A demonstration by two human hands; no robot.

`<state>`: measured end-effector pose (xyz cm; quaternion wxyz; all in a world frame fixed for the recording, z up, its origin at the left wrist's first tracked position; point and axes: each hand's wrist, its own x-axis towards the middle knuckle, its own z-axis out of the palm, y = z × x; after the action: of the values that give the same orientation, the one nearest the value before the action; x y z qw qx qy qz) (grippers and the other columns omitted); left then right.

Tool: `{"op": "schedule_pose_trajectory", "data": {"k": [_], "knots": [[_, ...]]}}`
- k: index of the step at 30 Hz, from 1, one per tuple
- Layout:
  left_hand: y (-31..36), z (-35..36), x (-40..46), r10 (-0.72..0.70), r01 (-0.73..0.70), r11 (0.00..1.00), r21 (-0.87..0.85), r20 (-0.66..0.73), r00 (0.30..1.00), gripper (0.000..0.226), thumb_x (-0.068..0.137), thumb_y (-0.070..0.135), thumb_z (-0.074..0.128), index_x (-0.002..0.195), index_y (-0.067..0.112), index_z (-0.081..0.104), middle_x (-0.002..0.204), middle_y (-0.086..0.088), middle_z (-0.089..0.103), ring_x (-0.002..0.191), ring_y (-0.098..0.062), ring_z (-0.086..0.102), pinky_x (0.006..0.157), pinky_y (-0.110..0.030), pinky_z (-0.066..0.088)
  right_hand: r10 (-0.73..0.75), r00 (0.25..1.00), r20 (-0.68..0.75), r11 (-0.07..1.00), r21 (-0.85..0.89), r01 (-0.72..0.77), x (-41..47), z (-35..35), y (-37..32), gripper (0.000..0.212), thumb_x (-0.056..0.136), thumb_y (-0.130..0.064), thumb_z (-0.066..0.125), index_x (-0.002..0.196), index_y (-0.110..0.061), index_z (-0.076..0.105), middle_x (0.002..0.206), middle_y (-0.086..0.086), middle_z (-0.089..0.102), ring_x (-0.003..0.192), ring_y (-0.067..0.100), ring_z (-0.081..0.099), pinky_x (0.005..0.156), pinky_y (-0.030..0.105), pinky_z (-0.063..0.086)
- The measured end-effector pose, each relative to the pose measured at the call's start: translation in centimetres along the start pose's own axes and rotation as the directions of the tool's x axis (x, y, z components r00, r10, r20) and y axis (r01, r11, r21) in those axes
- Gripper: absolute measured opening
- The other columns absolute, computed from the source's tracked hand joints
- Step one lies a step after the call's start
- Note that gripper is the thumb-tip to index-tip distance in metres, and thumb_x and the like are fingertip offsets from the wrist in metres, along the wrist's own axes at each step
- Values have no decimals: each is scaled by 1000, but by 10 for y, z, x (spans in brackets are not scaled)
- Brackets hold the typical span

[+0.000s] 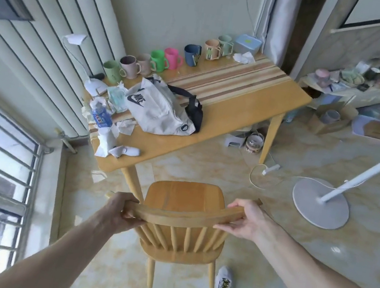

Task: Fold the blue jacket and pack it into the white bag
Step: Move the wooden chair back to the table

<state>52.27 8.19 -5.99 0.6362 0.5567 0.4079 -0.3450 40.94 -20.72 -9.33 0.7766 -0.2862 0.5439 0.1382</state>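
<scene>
Both hands, left hand (123, 208) and right hand (244, 219), grip the pale wooden spindle-back chair's (182, 200) top rail. Beyond the chair, the white fabric bag (158, 109) lies unpacked on the table; no blue jacket is visible, so 0 steps look done.

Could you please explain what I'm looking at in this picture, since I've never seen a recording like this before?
There is one picture, taken by a wide-angle camera worn on a person's head, looking forward and down, so straight lines bend. No machine is involved: the two bare arms are the wearer's. The left hand and right hand each have a grip on the curved top rail of a wooden chair. Beyond it stands a wooden table with a white Nike bag, a row of coloured mugs, a plastic bottle and crumpled tissues. No blue jacket is in view.
</scene>
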Motion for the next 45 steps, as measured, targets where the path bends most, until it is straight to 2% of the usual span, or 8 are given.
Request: {"op": "schedule_pose_trajectory", "data": {"k": [11, 14, 19, 24, 31, 38, 41, 45], "knots": [[62, 162, 58, 27, -29, 991, -130, -17, 999, 7, 85, -2, 58, 86, 0, 52, 97, -18, 48, 90, -35, 54, 80, -54, 59, -17, 991, 134, 988, -149, 37, 67, 15, -216, 21, 81, 5, 57, 99, -4, 51, 121, 31, 56, 115, 50, 56, 67, 67, 58], [75, 194, 92, 55, -51, 989, -136, 28, 998, 11, 78, -5, 61, 88, -1, 58, 102, -21, 57, 99, -36, 60, 101, -55, 52, -51, 987, 152, 982, -171, 77, 93, 20, -262, 14, 84, 5, 55, 95, -3, 51, 109, 27, 57, 107, 46, 59, 86, 67, 54], [90, 244, 147, 133, -108, 971, -213, 105, 986, 22, 90, 0, 59, 112, -3, 59, 116, -22, 62, 105, -33, 64, 97, -46, 57, -85, 986, 143, 976, -188, 111, 151, 28, -322, 21, 87, 5, 52, 107, 5, 53, 134, 26, 53, 117, 50, 59, 101, 67, 45], [98, 276, 199, 88, -55, 924, -378, 71, 994, 10, 82, -6, 58, 90, 0, 58, 112, -20, 61, 102, -35, 60, 108, -52, 47, -53, 985, 161, 979, -188, 83, 203, 38, -368, 22, 87, 7, 47, 106, -3, 53, 138, 25, 55, 110, 52, 64, 98, 67, 47], [101, 299, 233, 90, -76, 860, -505, 4, 996, 23, 84, -11, 54, 88, 10, 44, 124, -20, 62, 109, -33, 62, 73, -42, 63, 27, 970, 242, 980, -200, 23, 246, 49, -400, 17, 90, 8, 46, 87, -9, 47, 139, 25, 55, 114, 52, 62, 102, 66, 44], [110, 297, 221, 69, -97, 979, -181, -154, 986, 17, 86, 3, 73, 102, -1, 69, 107, -18, 63, 99, -27, 66, 96, -38, 55, -18, 994, 107, 944, -325, 52, 247, 54, -415, 29, 89, 2, 63, 113, -8, 51, 117, 20, 64, 98, 42, 69, 84, 53, 59], [118, 301, 212, 102, -97, 995, 32, -332, 938, 53, 80, 26, 82, 118, -4, 62, 117, -25, 69, 90, -30, 71, 78, -33, 59, -251, 965, -69, 778, -607, 159, 240, 57, -418, 67, 81, -21, 81, 132, -12, 39, 128, 16, 56, 101, 35, 67, 82, 45, 61], [110, 318, 189, 460, -39, 674, 738, -377, 804, 80, 82, 51, 69, 148, 17, 39, 139, -30, 50, 131, -45, 46, 100, -49, 43, -705, 605, 371, -163, -914, 370, 230, 46, -414, 69, 86, -35, 71, 142, -13, 38, 137, 15, 50, 123, 37, 53, 93, 43, 50]]}}
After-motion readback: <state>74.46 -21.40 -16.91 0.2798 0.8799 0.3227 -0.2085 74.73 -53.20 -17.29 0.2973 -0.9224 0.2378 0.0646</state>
